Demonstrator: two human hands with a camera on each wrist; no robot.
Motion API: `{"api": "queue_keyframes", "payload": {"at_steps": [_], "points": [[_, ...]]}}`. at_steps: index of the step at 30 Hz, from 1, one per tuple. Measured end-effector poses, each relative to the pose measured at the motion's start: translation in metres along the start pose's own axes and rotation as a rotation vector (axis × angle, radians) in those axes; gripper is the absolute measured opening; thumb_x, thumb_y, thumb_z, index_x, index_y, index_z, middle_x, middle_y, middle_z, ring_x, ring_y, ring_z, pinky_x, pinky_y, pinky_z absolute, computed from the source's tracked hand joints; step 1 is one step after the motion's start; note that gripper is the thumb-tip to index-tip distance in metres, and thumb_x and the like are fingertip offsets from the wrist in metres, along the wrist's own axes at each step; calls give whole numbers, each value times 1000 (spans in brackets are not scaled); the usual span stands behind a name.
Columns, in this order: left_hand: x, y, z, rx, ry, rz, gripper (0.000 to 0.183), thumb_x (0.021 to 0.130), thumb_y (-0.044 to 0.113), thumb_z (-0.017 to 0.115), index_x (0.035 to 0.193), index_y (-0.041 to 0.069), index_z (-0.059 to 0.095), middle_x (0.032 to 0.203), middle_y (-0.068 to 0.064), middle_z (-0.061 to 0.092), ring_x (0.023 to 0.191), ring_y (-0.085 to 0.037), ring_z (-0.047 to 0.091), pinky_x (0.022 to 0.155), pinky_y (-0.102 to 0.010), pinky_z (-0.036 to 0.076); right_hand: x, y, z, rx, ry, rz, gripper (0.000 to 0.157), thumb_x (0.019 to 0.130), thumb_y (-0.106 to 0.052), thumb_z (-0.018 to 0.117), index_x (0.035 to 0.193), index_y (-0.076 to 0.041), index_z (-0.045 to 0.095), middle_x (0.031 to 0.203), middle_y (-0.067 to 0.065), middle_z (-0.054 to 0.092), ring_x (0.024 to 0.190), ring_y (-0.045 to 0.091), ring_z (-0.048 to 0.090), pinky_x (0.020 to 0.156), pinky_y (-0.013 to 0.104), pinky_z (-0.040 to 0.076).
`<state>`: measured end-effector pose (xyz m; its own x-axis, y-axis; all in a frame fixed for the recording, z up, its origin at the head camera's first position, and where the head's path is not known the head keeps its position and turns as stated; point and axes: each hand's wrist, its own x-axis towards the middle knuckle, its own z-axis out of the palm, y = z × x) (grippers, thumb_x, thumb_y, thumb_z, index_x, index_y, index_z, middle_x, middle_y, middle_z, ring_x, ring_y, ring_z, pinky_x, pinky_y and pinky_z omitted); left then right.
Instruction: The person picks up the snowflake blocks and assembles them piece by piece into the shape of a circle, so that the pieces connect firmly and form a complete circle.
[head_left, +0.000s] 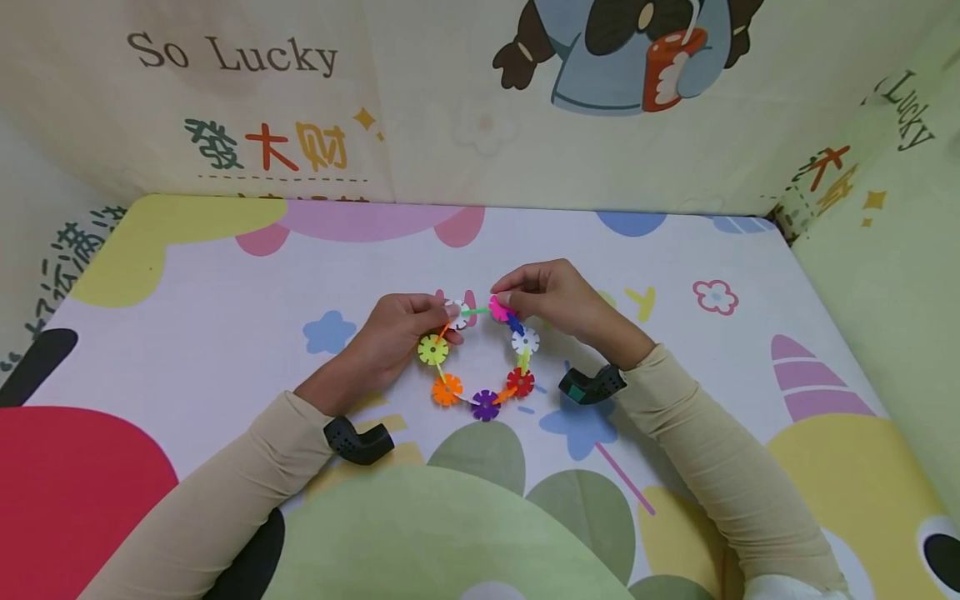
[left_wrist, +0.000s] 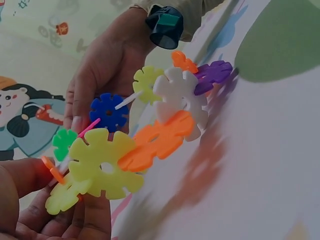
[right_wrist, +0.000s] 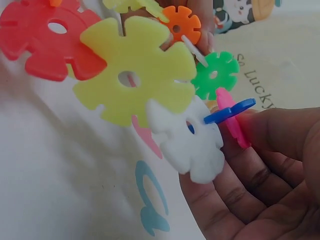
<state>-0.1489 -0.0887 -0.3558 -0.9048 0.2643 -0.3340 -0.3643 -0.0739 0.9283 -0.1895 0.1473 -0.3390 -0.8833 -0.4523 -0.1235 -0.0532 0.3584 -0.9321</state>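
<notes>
A closed ring of slotted plastic flower discs is held up between the two hands, its discs joined edge to edge. My left hand (head_left: 393, 337) grips its upper left part, thumb at a white disc (head_left: 458, 314) beside an orange one (left_wrist: 52, 169). With thumb and fingers, my right hand (head_left: 558, 300) pinches a pink disc (right_wrist: 232, 119) at the upper right. A green disc (right_wrist: 216, 75) bridges the two grips. A blue disc (right_wrist: 230, 111) joins the pink one to a white disc (right_wrist: 192, 142). Yellow, red, purple (head_left: 486, 406) and orange (head_left: 447, 389) discs hang along the lower side.
A printed cloth (head_left: 360, 267) with coloured shapes covers the table. Behind it stands a pale printed backdrop (head_left: 420, 108), with another fabric side (head_left: 885, 275) at the right. Black wrist cameras (head_left: 360, 442) are strapped to both sleeves.
</notes>
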Motion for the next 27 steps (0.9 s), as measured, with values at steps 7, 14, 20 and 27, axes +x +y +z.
{"api": "queue_keyframes", "payload": {"at_steps": [7, 14, 20, 27], "points": [[0, -1, -1, -36, 10, 2, 34, 96, 14, 64, 122, -7, 60, 89, -10, 70, 72, -16, 71, 88, -25, 51, -1, -2, 1, -9, -22, -2, 16, 93, -9, 66, 106, -1, 72, 94, 10, 71, 80, 25, 66, 76, 36, 58], [1, -1, 0, -24, 11, 10, 31, 96, 14, 64, 118, -8, 62, 80, -10, 70, 73, -16, 71, 85, -26, 53, 0, -1, 3, -31, -42, -3, 18, 93, -9, 65, 108, 0, 71, 96, 9, 71, 84, 24, 66, 79, 34, 57], [1, -2, 0, 22, 4, -1, 30, 96, 15, 64, 114, -9, 63, 73, -9, 69, 74, -15, 70, 83, -26, 54, 2, 4, 4, -59, -69, -1, 20, 93, -9, 65, 111, -1, 70, 90, 9, 69, 80, 25, 62, 75, 31, 56], [2, -4, -1, 15, 5, 8, 30, 96, 14, 63, 114, -11, 63, 70, -8, 69, 76, -14, 70, 88, -25, 51, 2, 5, 2, -183, -119, 75, 22, 97, -21, 62, 87, -5, 72, 68, 10, 58, 68, 22, 52, 57, 28, 42]]}}
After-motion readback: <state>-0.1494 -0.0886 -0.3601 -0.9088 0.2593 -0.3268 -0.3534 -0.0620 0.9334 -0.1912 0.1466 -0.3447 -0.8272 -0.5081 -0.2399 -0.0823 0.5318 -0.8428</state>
